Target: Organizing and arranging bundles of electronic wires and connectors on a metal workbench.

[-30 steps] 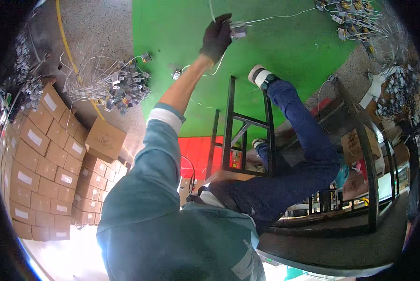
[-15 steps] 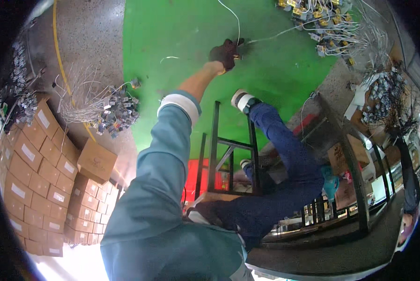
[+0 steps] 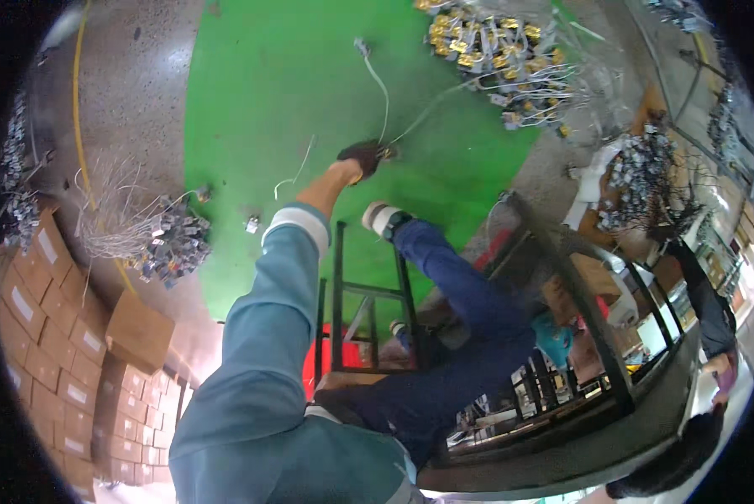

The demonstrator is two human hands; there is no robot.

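My left hand (image 3: 361, 160), in a dark glove with the forearm bare above a teal sleeve, reaches down over the green floor (image 3: 267, 92). Its fingers are closed on a cable end with a small yellowish part (image 3: 384, 154). From there a white cable (image 3: 383, 97) runs up to a grey plug (image 3: 362, 47). A second thin cable (image 3: 436, 102) stretches toward a heap of cables with yellow-wrapped connectors (image 3: 503, 50). A loose white cable piece (image 3: 297, 172) lies left of the hand. My right hand is not in view.
A black metal frame (image 3: 373, 290) stands before my navy-trousered leg (image 3: 452, 260). More connector heaps lie left (image 3: 175, 244) and right (image 3: 641, 172). Cardboard boxes (image 3: 45, 311) are stacked at left. A dark-sleeved person's hand (image 3: 717, 365) shows at the right edge.
The view has shifted, so the surroundings sit further left. My gloved hand stays closed on the cable end, lower in the picture. The cable's grey plug has come into view.
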